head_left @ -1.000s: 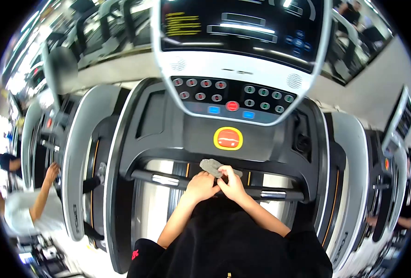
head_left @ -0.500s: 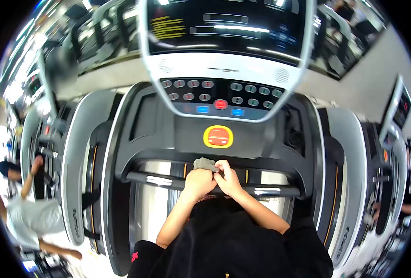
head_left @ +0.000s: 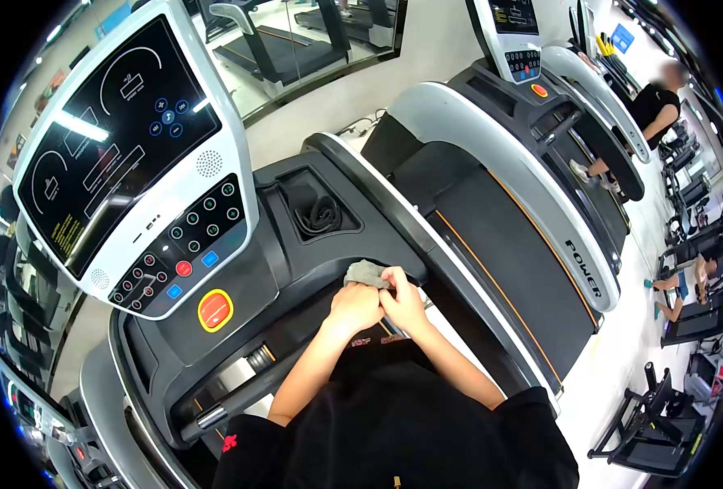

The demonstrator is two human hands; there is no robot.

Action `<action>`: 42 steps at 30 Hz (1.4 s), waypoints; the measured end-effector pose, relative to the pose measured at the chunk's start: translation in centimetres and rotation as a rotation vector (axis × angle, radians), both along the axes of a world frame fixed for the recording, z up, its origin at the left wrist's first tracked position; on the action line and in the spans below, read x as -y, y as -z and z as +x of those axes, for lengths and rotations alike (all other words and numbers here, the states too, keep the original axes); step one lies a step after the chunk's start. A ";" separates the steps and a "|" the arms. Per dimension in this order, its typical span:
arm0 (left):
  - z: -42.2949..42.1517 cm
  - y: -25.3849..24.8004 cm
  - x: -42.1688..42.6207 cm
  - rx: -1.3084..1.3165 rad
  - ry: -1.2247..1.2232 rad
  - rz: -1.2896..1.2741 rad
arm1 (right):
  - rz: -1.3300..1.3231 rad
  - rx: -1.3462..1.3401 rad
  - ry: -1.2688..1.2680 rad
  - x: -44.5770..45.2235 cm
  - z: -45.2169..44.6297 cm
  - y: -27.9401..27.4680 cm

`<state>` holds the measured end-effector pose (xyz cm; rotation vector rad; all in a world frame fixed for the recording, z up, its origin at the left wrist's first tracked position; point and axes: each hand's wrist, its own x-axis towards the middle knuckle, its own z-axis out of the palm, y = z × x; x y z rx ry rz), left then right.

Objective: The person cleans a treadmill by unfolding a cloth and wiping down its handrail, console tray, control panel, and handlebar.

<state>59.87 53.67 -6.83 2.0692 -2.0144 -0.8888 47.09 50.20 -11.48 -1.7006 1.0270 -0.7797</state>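
A crumpled grey cloth (head_left: 365, 273) is bunched up in front of my chest. My left hand (head_left: 356, 308) is closed around it, with the cloth sticking out past the knuckles. Against it, my right hand (head_left: 404, 303) has its fingers curled and pinching the cloth's right edge. Both hands are above the front handrail of a treadmill. The treadmill console (head_left: 153, 155) rises to the left, with a red stop button (head_left: 215, 310) ringed in yellow below it. A coiled black cord (head_left: 319, 216) lies in the tray right of the console.
A second treadmill (head_left: 492, 236) marked POWER stands close on the right. Beyond it, a person in black (head_left: 653, 110) is near more machines. Another person (head_left: 691, 277) is farther down the room, near a black bench (head_left: 650, 428). A wall mirror (head_left: 296, 41) reflects treadmills.
My view has turned to the right, so the console has shifted left and tilted. The room on the right now shows. My hands keep nearly the same hold on the cloth.
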 end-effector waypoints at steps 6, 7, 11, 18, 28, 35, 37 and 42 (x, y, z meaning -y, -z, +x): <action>3.2 0.9 -5.1 0.026 -0.170 -0.051 | -0.033 0.006 -0.290 -1.4 4.2 0.0; 3.9 1.2 -6.4 0.006 -0.222 -0.054 | 0.012 -0.018 -0.371 -1.8 5.1 -0.2; 5.6 1.5 -12.6 0.034 -0.460 -0.031 | -0.047 0.114 -0.650 -5.0 9.5 1.2; 5.7 1.0 -20.7 0.213 -0.889 0.017 | 0.088 0.078 -1.110 -10.8 15.2 -0.6; 4.5 -0.2 -12.2 0.176 -0.646 -0.025 | 0.074 0.108 -0.725 -4.8 10.3 0.4; -1.1 0.7 -2.1 0.134 -0.138 -0.215 | 0.127 0.066 -0.094 0.0 0.1 -0.2; -2.9 0.2 -0.2 0.094 -0.071 -0.190 | 0.134 0.093 0.015 0.3 -1.9 -0.1; -2.2 -0.7 0.0 0.077 -0.075 -0.049 | 0.121 0.084 0.014 -0.1 -1.3 0.2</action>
